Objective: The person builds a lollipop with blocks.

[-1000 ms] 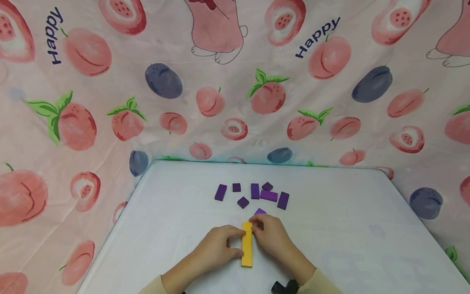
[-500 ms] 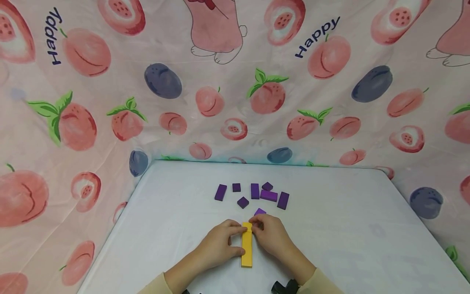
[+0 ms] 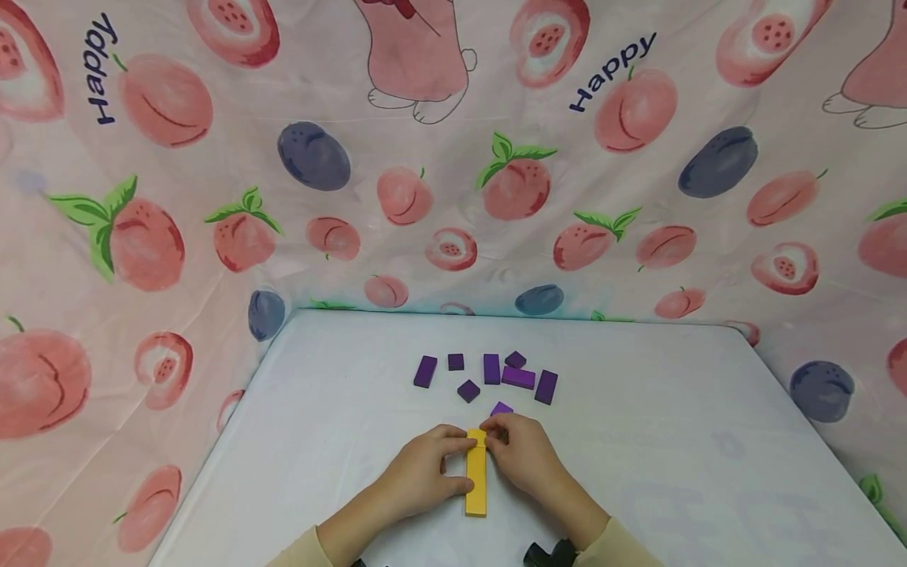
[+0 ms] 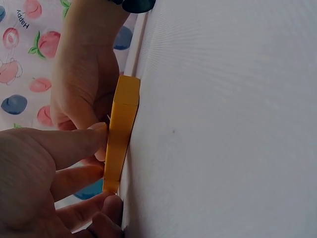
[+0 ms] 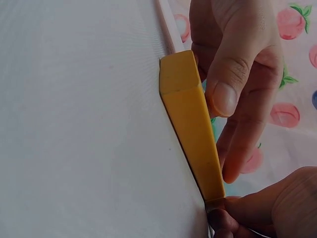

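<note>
A long yellow block (image 3: 477, 504) lies on the white table, pointing away from me. A small yellow block (image 3: 476, 434) sits in line with it at the far end, a thin seam between them. My left hand (image 3: 418, 471) is at the left side, its thumb against the long block and its index fingertip over the seam. In the right wrist view, the left fingers (image 5: 244, 126) extend fairly straight along the block. My right hand (image 3: 523, 453) pinches the small block at its far right; in the right wrist view its thumb and fingertip meet at that end.
Behind the hands lie several purple blocks, among them an oblong one (image 3: 519, 378), a small one (image 3: 469, 390) and one (image 3: 501, 408) just beyond the right fingers. A fruit-print cloth (image 3: 453, 157) hangs behind the table (image 3: 708, 441). A black device (image 3: 549, 554) shows by the right wrist.
My left hand has shifted slightly forward and right, bringing its index fingertip and thumb farther over the yellow blocks. The right hand and the purple blocks stay in place.
</note>
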The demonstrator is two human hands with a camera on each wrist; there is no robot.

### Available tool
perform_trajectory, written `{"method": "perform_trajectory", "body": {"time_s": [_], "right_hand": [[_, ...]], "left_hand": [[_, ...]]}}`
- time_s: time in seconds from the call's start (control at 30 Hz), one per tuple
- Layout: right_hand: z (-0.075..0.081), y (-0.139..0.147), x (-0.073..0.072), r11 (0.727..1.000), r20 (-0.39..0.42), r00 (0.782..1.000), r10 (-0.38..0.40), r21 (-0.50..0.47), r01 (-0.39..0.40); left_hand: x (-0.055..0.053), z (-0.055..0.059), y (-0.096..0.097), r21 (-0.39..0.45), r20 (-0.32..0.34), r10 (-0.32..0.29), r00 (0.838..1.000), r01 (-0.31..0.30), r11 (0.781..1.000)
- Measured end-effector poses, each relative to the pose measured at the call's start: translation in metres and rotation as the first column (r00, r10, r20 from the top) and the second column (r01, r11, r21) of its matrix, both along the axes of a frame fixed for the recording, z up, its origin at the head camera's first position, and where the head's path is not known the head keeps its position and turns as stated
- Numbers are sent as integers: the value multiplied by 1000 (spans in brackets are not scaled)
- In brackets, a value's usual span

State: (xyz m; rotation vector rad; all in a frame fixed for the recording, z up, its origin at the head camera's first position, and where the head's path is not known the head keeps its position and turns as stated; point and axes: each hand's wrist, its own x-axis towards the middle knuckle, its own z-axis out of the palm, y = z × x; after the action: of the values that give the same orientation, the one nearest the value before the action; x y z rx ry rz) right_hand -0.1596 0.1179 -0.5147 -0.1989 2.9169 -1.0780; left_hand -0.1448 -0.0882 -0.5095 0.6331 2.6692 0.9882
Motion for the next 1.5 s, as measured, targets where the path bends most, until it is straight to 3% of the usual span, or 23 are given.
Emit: {"method": "perform_trajectory", "body": {"time_s": [0.7, 1.5], "right_hand": [[2, -1, 0, 1000, 17, 1000, 10, -10, -10], [3, 9, -8, 997, 35, 997, -68, -38, 69]], "left_hand": [[2, 1, 1, -63, -42, 0, 999, -3, 998], [3, 3, 1, -45, -44, 1, 999, -3, 999]]}}
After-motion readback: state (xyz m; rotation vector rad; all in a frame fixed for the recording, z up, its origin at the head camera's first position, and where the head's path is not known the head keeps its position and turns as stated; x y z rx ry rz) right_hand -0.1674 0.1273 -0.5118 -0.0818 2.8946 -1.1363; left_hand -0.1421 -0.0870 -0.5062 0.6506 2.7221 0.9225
